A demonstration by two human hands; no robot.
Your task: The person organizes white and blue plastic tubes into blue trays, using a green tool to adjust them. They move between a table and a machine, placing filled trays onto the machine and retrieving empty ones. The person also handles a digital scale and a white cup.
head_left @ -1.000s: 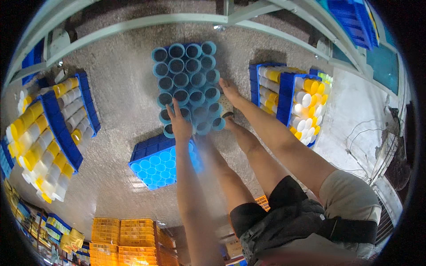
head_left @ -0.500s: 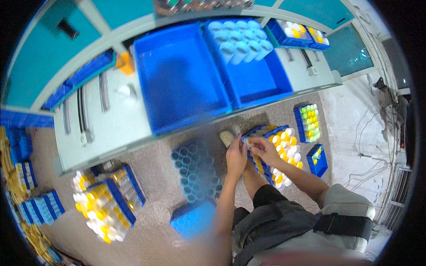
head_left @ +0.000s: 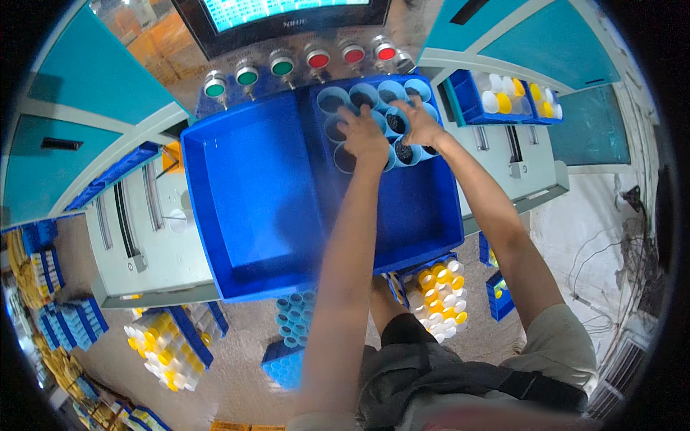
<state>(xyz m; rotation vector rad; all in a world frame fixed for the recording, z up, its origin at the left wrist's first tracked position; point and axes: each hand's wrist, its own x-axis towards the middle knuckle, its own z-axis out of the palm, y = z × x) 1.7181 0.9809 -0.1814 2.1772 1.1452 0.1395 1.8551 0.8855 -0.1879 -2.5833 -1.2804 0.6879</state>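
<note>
A large blue tray (head_left: 251,208) with two compartments sits on a grey machine top. At the far end of its right compartment stands a cluster of light-blue hollow tubes (head_left: 374,108). My left hand (head_left: 363,136) rests on the tubes at the cluster's left side, fingers curled over their rims. My right hand (head_left: 422,122) grips the tubes at the right side. Both forearms reach up from the lower edge across the right compartment.
A row of green and red push buttons (head_left: 302,65) and a screen (head_left: 287,14) sit behind the tray. A small blue bin of white and yellow cones (head_left: 507,97) stands at right. On the floor lie more blue tubes (head_left: 291,316) and crates of yellow and white cones (head_left: 438,294).
The view has swung up from the floor to the machine top. My hands, earlier on the blue tubes on the floor, now hold tubes inside the big blue tray.
</note>
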